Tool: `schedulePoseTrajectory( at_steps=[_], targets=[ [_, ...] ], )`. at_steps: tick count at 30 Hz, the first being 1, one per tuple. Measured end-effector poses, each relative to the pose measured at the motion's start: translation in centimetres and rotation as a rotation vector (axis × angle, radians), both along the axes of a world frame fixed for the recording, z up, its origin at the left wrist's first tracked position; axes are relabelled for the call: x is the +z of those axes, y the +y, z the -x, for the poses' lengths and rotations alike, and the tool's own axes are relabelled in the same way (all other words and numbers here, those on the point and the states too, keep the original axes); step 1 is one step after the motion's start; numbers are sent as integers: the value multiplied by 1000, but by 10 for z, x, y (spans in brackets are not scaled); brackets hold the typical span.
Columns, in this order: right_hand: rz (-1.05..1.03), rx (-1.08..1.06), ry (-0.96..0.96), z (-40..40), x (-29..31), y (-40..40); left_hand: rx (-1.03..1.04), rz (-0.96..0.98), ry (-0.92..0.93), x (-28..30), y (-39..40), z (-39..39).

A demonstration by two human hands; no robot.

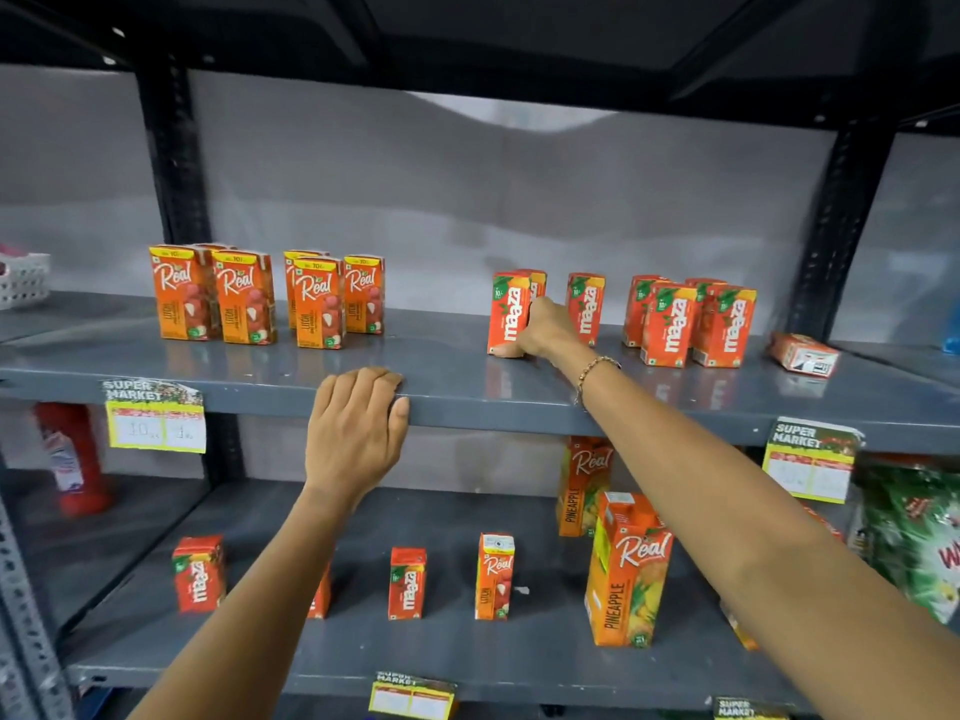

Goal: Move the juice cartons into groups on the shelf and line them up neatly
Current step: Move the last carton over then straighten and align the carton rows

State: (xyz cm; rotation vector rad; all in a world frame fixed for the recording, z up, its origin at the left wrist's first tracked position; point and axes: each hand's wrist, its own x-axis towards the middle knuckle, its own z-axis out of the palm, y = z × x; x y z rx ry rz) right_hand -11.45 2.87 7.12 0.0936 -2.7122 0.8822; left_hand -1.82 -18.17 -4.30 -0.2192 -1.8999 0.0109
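On the grey upper shelf point(441, 366) stand two groups of small cartons. Several orange Real litchi cartons point(244, 298) are on the left. Several red Maaza cartons point(675, 324) are on the right. My right hand point(545, 332) grips an upright Maaza carton point(508, 314) at the left end of that group, fingers wrapped around its right side. One more Maaza carton point(586, 308) stands just right of the hand. One carton point(802, 354) lies on its side at the far right. My left hand point(358, 428) rests on the shelf's front edge, holding nothing.
The lower shelf point(363, 662) holds scattered small Maaza and Real cartons point(408, 582) and two tall Real pineapple cartons point(626, 569). A white basket point(23, 278) sits far left, a green packet point(914, 537) far right. Price labels point(156, 418) hang from the shelf edges.
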Motion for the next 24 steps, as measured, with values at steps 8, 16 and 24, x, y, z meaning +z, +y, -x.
schedulePoseTrajectory(
  at_steps=[8,16,24],
  targets=[
    [317,133,296,-44,14,63,-90,-165,-41,8,44,-14],
    [568,-470,666,-71,14,250,-179,34,-198,10,183,-14],
    [327,-576,132,-36,-8,313,-111,23,-203,6,232,-12]
  ],
)
